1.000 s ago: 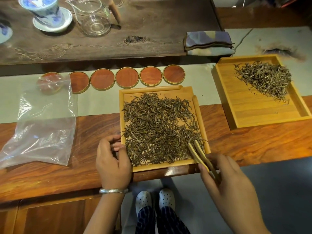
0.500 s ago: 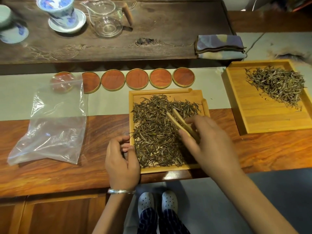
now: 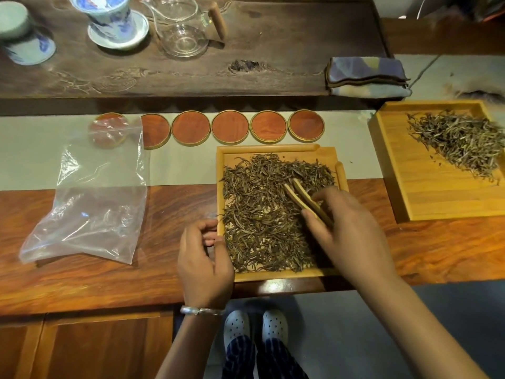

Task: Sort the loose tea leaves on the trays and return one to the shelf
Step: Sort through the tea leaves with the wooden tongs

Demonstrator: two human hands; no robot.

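A small bamboo tray (image 3: pixel 273 150) lies in front of me, covered with dark loose tea leaves (image 3: pixel 259 209). My right hand (image 3: pixel 347 231) is over its right half, shut on wooden tweezers (image 3: pixel 300 195) whose tips rest in the leaves near the tray's middle right. My left hand (image 3: pixel 205 258) curls against the tray's near left edge, fingers bent; whether it grips the rim I cannot tell. A larger bamboo tray (image 3: pixel 426 198) at the right holds a paler pile of tea leaves (image 3: pixel 459 140) in its far part.
An empty clear zip bag (image 3: pixel 90 203) lies at the left. Several round wooden coasters (image 3: pixel 229 127) line up behind the small tray. Farther back on a dark tea board stand a blue-and-white lidded cup (image 3: pixel 114 20), another cup (image 3: pixel 21 36), a glass pitcher (image 3: pixel 180 26) and a folded cloth (image 3: pixel 366 75).
My right hand with the tweezers has moved from the tray's near right corner up into the leaves. The left hand has stayed at the tray's edge.
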